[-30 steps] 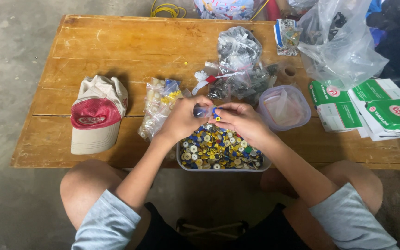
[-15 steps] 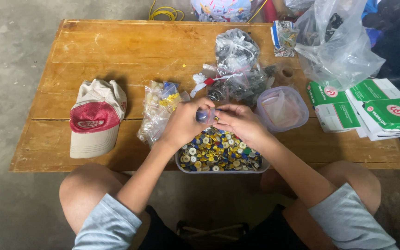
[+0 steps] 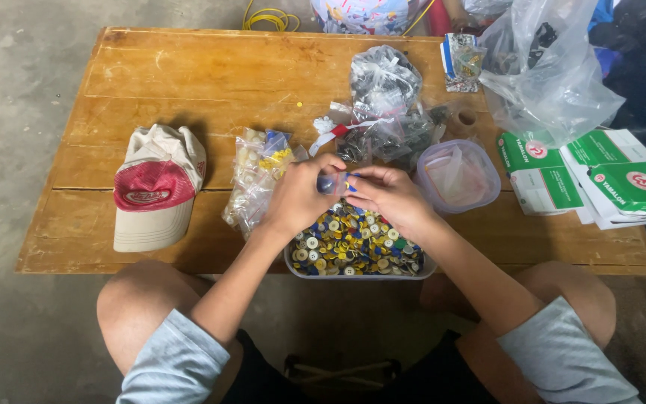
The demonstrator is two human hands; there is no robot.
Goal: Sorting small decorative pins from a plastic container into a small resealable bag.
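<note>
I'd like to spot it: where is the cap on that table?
The red and cream cap lies on the left part of the wooden table, left of a clear bag of small pieces and the left hand.

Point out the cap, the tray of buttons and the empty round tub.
cap [image 3: 157,187], head view, on its red front panel.
tray of buttons [image 3: 360,271], head view, on its near rim.
round tub [image 3: 486,161], head view, on its right rim.

**Colours on the table**

A brown wooden table holds a cream cap with a red front panel, a tray of blue, yellow and white buttons, green-and-white boxes, and clear plastic bags.
</note>
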